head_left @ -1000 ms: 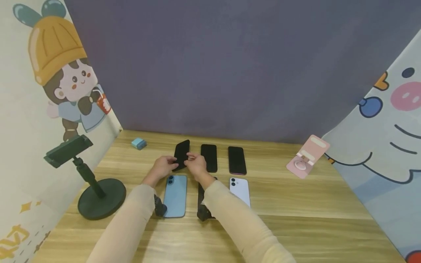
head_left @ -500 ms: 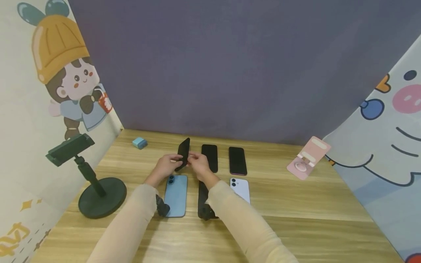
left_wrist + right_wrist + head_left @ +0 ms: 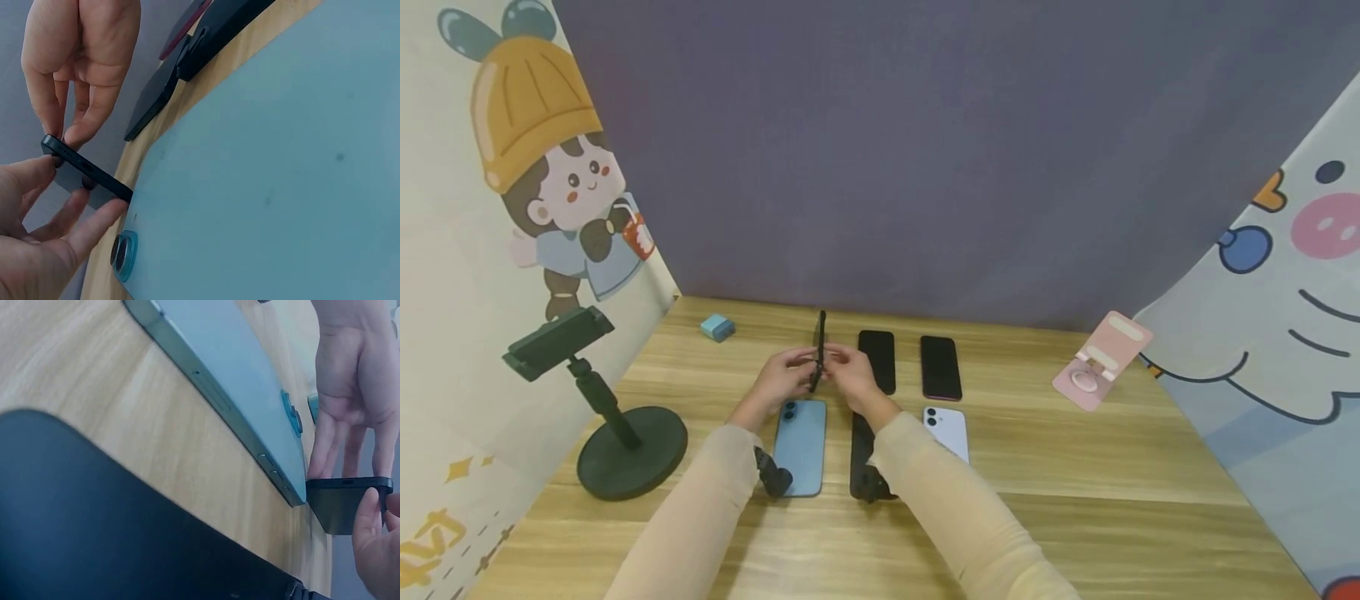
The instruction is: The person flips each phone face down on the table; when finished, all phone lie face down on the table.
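A dark smartphone (image 3: 819,346) stands on its long edge, seen almost edge-on in the head view. My left hand (image 3: 781,382) pinches it from the left with thumb and fingers, and my right hand (image 3: 852,379) holds it from the right. In the left wrist view, the phone's narrow end (image 3: 87,165) lies between both hands' fingertips; the right wrist view shows one dark flat face (image 3: 344,507). Just below my left hand, a light blue phone (image 3: 800,450) lies back up with two camera lenses. A black phone (image 3: 861,454) lies partly hidden under my right wrist.
To the right lie two dark phones (image 3: 877,361), (image 3: 941,367) and a pale lavender phone (image 3: 947,429). A dark green stand (image 3: 632,454) rises at the left, near a small blue block (image 3: 717,327). A pink folding holder (image 3: 1102,360) stands far right.
The phone has turned from a tilted position, its dark face towards me, to nearly edge-on. My hands stay close together around it, with the fingers slightly shifted.
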Motion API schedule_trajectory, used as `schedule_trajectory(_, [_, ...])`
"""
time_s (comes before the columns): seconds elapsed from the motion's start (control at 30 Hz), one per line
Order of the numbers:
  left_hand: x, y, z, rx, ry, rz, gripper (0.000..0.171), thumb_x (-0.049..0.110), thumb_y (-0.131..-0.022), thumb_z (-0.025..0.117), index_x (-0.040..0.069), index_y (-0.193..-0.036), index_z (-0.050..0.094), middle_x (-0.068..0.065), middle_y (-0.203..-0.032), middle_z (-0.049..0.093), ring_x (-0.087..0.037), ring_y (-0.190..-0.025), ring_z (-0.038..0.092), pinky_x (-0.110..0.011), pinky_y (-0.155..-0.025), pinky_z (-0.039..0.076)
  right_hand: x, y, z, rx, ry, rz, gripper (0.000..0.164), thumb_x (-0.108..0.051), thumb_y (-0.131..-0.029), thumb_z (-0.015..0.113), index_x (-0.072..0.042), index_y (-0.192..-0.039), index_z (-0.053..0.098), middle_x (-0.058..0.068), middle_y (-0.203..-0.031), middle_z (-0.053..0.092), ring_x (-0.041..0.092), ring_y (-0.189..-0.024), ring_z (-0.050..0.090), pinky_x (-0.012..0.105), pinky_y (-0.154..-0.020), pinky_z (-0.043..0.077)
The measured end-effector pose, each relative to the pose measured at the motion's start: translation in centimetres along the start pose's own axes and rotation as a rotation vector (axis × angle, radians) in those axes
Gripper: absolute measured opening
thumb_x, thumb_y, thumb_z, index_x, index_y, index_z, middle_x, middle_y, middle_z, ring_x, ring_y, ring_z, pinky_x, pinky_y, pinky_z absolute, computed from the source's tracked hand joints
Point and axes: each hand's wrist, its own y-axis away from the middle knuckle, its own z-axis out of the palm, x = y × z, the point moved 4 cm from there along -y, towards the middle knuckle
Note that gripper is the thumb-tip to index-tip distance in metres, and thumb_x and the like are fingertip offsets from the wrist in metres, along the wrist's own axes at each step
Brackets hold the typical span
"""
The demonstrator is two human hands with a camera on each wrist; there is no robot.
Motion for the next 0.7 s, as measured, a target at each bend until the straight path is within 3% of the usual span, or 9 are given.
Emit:
schedule_trajectory(0.47, [-0.3, 0.0, -0.2, 0.048, 0.188, 0.006, 0.043, 0.011, -0.101, 0.054, -0.005, -0.14, 0.046, -0.028, -0.115, 0.058, -0.025, -0.092, 0.068, -0.039, -0.082, 0.054, 0.7, 0.1, 0.6, -0.062, 0.153, 0.031, 0.036, 0.001, -0.096, 0.054, 0.001, -0.133, 0.057, 0.016, -0.108, 0.063, 0.025, -0.09, 0.064, 0.034, -0.079, 0.054])
schedule_trajectory(0.7, [0.1, -0.1, -0.8, 0.053, 0.048, 0.079, 0.05, 0.003, -0.095, 0.061, -0.005, -0.142, 0.044, -0.033, -0.129, 0.051, -0.039, -0.106, 0.062, -0.038, -0.084, 0.054, 1.0, 0.5, 0.7, -0.087, 0.294, 0.09, 0.04, -0.008, -0.098, 0.057, -0.005, -0.138, 0.054, 0.014, -0.112, 0.062, 0.022, -0.087, 0.064, 0.034, -0.075, 0.054])
